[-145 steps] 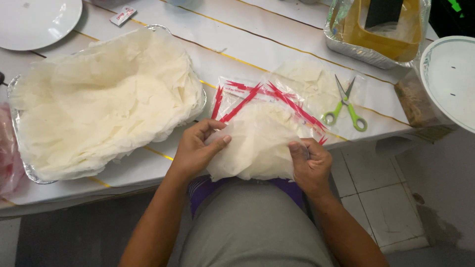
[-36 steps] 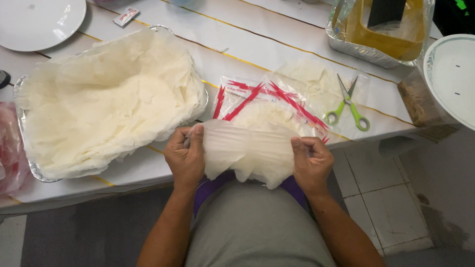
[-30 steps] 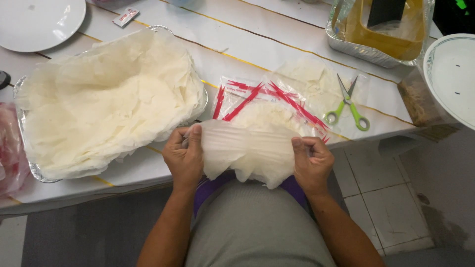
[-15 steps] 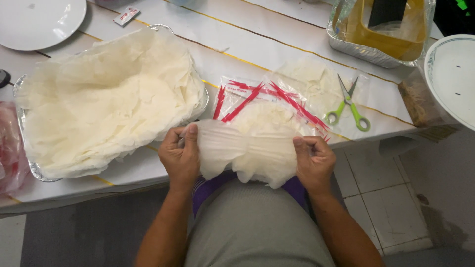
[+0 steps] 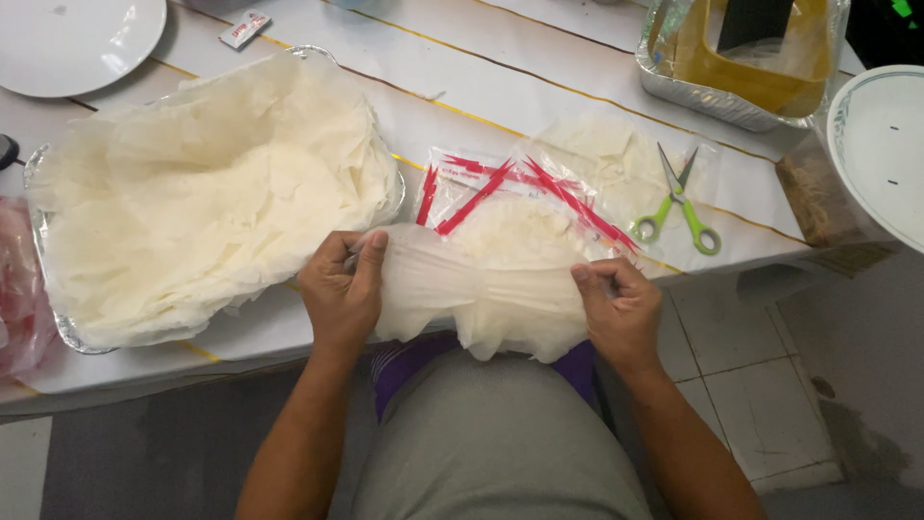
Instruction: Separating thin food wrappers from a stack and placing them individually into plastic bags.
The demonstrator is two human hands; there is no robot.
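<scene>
My left hand (image 5: 342,289) and my right hand (image 5: 616,308) pinch the two ends of a thin, translucent white pastry sheet (image 5: 481,294), stretched between them at the table's front edge above my lap. Just behind it lies a clear plastic packet with red stripes (image 5: 500,193) holding more white sheets. To the left, a foil tray (image 5: 43,169) is lined and heaped with many of the same pale sheets (image 5: 212,193).
Green-handled scissors (image 5: 679,197) lie on plastic right of the packet. A foil tray with yellow liquid (image 5: 741,67) stands at the back right, a white plate (image 5: 881,144) at the far right, another white plate (image 5: 67,43) at the back left, and a pink bag (image 5: 19,299) at the left edge.
Earlier both hands worked at the sheet in the packet. Now the sheet is lifted off and pulled out wider between my hands, bunched along its middle.
</scene>
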